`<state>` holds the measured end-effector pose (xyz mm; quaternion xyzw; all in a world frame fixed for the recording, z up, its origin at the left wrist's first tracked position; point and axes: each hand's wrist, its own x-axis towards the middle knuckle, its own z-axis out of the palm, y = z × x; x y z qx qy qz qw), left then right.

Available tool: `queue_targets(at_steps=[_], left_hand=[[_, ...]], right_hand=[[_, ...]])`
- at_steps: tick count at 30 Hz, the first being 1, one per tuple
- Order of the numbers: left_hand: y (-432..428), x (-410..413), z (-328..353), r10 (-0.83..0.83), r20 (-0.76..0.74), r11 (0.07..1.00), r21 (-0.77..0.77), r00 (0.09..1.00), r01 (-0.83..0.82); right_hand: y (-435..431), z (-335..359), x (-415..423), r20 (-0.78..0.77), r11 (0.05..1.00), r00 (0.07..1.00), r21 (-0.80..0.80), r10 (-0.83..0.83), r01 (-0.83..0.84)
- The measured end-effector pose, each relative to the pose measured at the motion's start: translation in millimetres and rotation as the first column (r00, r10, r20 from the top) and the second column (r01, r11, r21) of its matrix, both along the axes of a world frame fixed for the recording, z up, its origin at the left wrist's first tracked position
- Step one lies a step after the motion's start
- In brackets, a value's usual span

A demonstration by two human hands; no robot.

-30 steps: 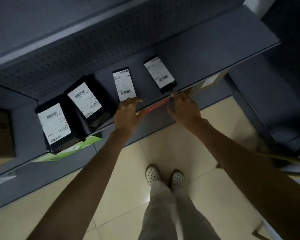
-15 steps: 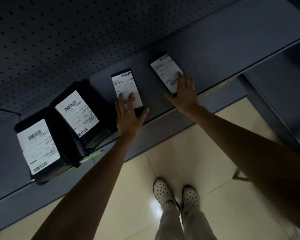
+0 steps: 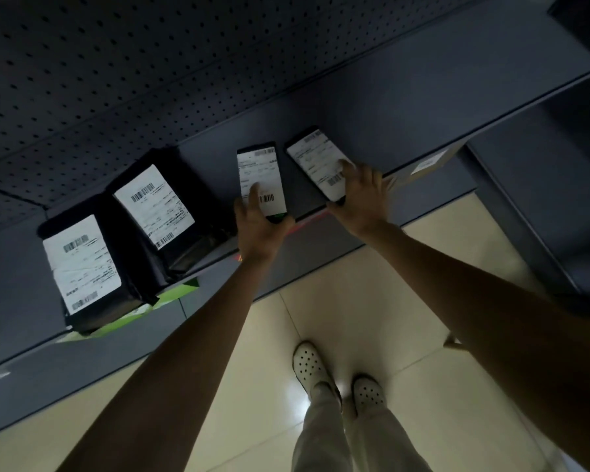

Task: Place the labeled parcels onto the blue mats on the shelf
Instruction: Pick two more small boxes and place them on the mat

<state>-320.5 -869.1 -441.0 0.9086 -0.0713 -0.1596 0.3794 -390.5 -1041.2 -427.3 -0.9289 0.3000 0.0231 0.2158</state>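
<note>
The shelf (image 3: pixel 423 107) carries 4 black parcels in a row along its front edge, each with a white label facing up.

Parcel 1 (image 3: pixel 82 264) sits farthest left on the shelf and overhangs the front edge a little. Parcel 2 (image 3: pixel 154 206) is just beside it, set further back. A green sheet (image 3: pixel 171 294) pokes out from under these 2 past the edge. No hand touches either one.

The left hand (image 3: pixel 259 226) grips the near end of slim parcel 3 (image 3: pixel 261 172), with a finger laid on the label and the thumb round the end. The right hand (image 3: pixel 361 195) holds parcel 4 (image 3: pixel 314 161) the same way, fingers curled over its right side. Both slim parcels lie flat on the shelf close to the front edge, with a narrow gap between them.

This looks like the final squaring-up. It would go best if each parcel were slid back from the edge, turned parallel to its neighbour and kept label up.

In this dim light I cannot tell a blue mat from the shelf surface. A red strip (image 3: pixel 307 221) shows at the edge below parcels 3 and 4. A cardboard box (image 3: pixel 430 163) sits under the shelf, to the right.
</note>
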Motion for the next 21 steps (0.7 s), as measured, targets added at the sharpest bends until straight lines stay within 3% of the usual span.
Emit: queue_targets(at_steps=[6,13,21], left_hand=[[22.8,-48.1,60.0,0.014,0.053,1.0,-0.001,0.999,-0.014],[85.2,-145.7,141.3,0.135,0.094,0.991,0.009,0.986,-0.136],[217.8,-237.3,227.8,0.342,0.248,0.92,0.106,0.906,-0.377]], right_hand=[[23.0,58.1,-46.0,0.009,0.995,0.997,0.073,0.072,-0.072],[68.7,150.9,-114.4,0.045,0.972,0.972,0.033,0.232,-0.233],[166.7,242.2,-149.4,0.099,0.839,0.834,-0.043,0.543,-0.542]])
